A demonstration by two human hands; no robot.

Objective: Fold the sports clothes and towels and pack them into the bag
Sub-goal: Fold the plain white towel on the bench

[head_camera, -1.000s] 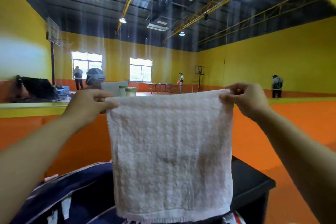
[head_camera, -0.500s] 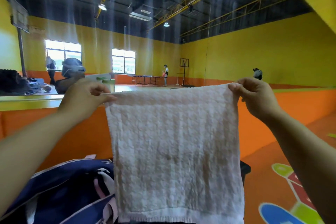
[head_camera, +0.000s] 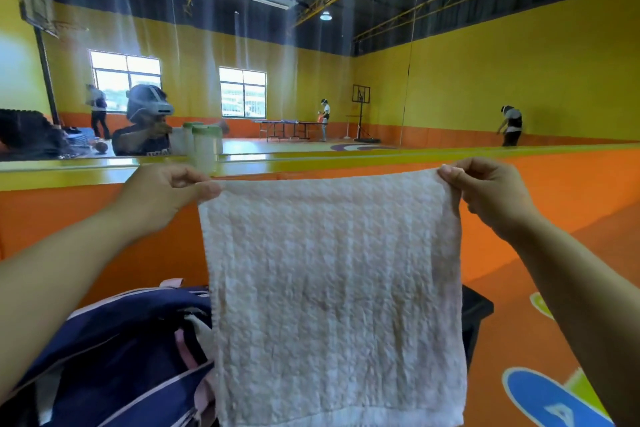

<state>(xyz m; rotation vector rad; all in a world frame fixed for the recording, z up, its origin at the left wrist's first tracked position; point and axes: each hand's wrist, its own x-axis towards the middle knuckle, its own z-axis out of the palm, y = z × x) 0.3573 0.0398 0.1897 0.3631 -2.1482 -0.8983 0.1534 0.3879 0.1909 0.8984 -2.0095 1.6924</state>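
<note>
Two hands, the left hand point(head_camera: 162, 198) and right hand point(head_camera: 491, 194), still pinch the top corners of the white towel point(head_camera: 332, 288), hanging flat by the blue bag point(head_camera: 121, 350), so no fold yet.

We log a single wide-angle view, worn at head height. It faces forward, tilted slightly down: the towel point(head_camera: 332, 288) fills the near centre, held up close between left hand point(head_camera: 162, 198) and right hand point(head_camera: 491, 194), the bag point(head_camera: 121, 357) cut by the lower left edge, the yellow wall point(head_camera: 519, 80) far beyond.
</note>
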